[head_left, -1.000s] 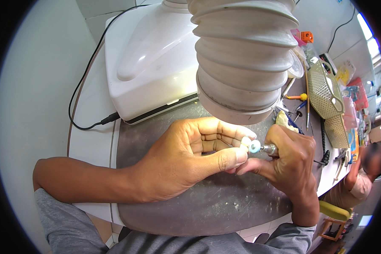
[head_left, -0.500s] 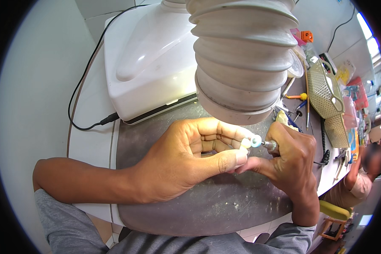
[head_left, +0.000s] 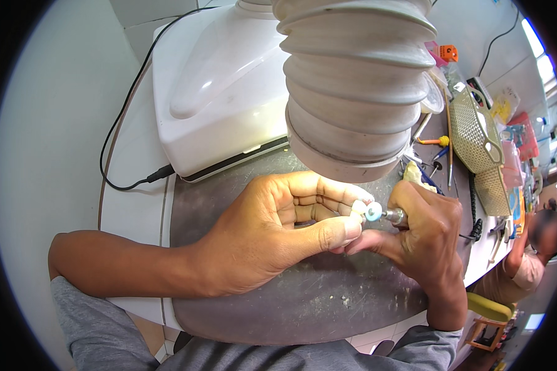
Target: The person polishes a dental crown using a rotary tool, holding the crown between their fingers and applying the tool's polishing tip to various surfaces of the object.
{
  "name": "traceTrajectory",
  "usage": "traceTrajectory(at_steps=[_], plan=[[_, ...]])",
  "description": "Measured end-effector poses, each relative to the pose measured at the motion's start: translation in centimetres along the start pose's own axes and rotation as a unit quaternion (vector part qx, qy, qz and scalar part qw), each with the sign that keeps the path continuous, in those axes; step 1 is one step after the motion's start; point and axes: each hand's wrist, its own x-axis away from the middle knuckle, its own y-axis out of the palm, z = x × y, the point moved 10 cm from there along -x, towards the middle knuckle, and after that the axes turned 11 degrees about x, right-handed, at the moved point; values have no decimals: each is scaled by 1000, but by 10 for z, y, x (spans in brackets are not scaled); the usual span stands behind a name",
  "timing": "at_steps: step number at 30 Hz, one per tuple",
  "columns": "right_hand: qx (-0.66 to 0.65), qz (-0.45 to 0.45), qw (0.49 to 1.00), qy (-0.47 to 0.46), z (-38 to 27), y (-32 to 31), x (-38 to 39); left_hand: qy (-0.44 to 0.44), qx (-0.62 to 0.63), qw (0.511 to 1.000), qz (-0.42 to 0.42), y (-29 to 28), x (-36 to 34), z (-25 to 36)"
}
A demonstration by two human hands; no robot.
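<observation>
Between the thumb and fingertips of my left hand (head_left: 260, 232), a small cream-white, tooth-like piece, seemingly a dental crown (head_left: 358, 208), is pinched. My right hand (head_left: 430, 226) is closed around a metal rotary handpiece (head_left: 396, 216). At its tip is a light-blue round grinding wheel (head_left: 373, 211), right against or very close to the crown; actual contact I cannot make out. The right thumb reaches over to the left thumb tip, below the wheel. Most of the handpiece's body is hidden inside my right fist.
Above my hands hangs a wide ribbed hose (head_left: 356, 93). A white machine (head_left: 223, 93) with a black cable stands at the back left. Woven baskets (head_left: 473, 139), small tools and a pale lump (head_left: 413, 173) lie to the right. Another person (head_left: 520, 266) sits at far right. Crumbs dot the grey mat (head_left: 260, 315).
The blue wheel has shifted slightly toward me along the crown, and my right hand has tilted a little. My left hand holds nearly the same place.
</observation>
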Motion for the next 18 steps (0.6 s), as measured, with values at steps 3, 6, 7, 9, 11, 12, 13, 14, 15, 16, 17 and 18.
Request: traceTrajectory(at_steps=[3, 6, 7, 9, 11, 12, 13, 14, 15, 16, 17, 18], plan=[[0, -1, 1000, -4, 0, 1, 0, 1, -2, 1000, 3, 0, 0, 1], [-1, -1, 1000, -2, 1, 1, 0, -2, -4, 1000, 2, -1, 0, -1], [-3, -1, 1000, 1, 1, 1, 0, 5, -2, 1000, 4, -2, 0, -1], [-4, -2, 1000, 15, 4, 0, 1, 9, -5, 1000, 7, -3, -1, -2], [-5, 2, 1000, 18, 4, -1, 0, 4, -12, 1000, 7, -4, -2, -3], [-6, 6, 1000, 14, 3, -1, 0, 4, -12, 1000, 7, -4, -1, -3], [-6, 10, 1000, 10, 2, -1, -1, 4, -12, 1000, 6, -4, -1, -3], [-4, 4, 1000, 8, 2, 0, 0, 5, -11, 1000, 6, -4, -1, -3], [-1, -3, 1000, 5, 2, 0, 0, 2, -5, 1000, 0, -3, -1, -3], [1, -10, 1000, 3, 1, 1, 0, 0, 1, 1000, -6, -3, -1, -3], [2, -9, 1000, -3, 0, 1, 0, -3, 7, 1000, -12, -2, -1, -4], [1, -7, 1000, -9, -1, 1, 0, -5, 8, 1000, -10, -2, -1, -3]])
